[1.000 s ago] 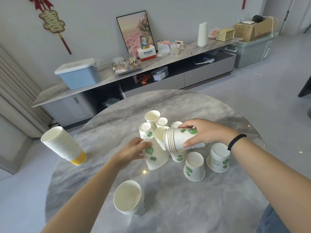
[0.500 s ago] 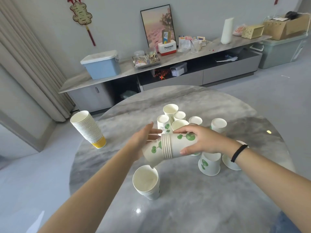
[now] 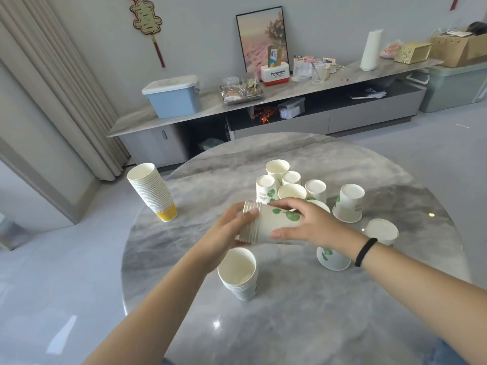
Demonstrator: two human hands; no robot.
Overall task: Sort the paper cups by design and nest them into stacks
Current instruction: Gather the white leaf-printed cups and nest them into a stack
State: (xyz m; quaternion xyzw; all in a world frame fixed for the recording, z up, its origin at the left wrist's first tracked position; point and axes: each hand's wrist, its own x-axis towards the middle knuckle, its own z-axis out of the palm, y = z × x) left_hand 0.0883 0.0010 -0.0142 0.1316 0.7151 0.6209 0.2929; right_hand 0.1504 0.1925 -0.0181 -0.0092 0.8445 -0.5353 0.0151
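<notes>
Above the table (image 3: 303, 325), cup stack (image 3: 266, 223) sideways (green-leaf print), between both hands' fingers (image 3: 283, 234)

I read this as a home living room: long low TV-style cabinet (image 3: 276, 111) on far wall, framed picture (image 3: 261, 38), red knot ornament (image 3: 146, 19), curtains (image 3: 52, 83) far left, round marble table (image 3: 316, 312) near, storage bins (image 3: 172, 97).

Both hands hold a sideways stack of leaf-print paper cups

At frame centre, the left hand (image 3: 226, 233) cups the rim end of the leaf-print stack (image 3: 266, 223) while the right hand (image 3: 311, 225) grips its body, above the round marble table (image 3: 316, 325).
</notes>
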